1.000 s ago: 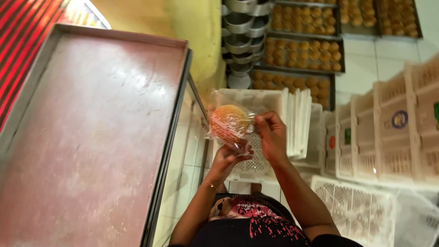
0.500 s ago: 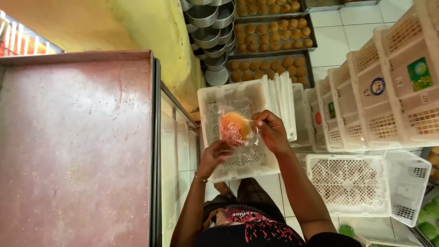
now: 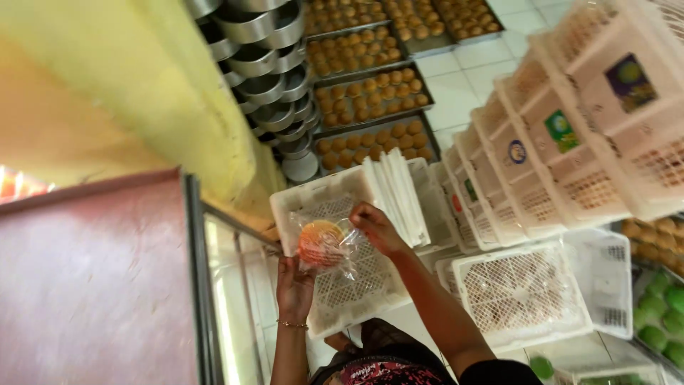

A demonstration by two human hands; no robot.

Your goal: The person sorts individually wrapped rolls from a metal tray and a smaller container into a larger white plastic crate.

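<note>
A round orange bun in a clear plastic bag (image 3: 322, 244) is held at centre frame, over a white perforated crate (image 3: 342, 285). The bag's lower edge is gripped by the left hand (image 3: 294, 285); its upper right corner is pinched by the right hand (image 3: 377, 227). Stacked white crates (image 3: 570, 142) are seen at right, trays of golden buns (image 3: 370, 100) at top, metal pans (image 3: 263, 64) at upper left.

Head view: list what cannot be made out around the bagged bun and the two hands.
- Bagged bun: its underside, hidden by the left hand.
- Right hand: fingertips' grip on the bag, too small to judge.
- White crate: its contents, covered by bag and hands.
- Green items: cut off by the right edge.
</note>
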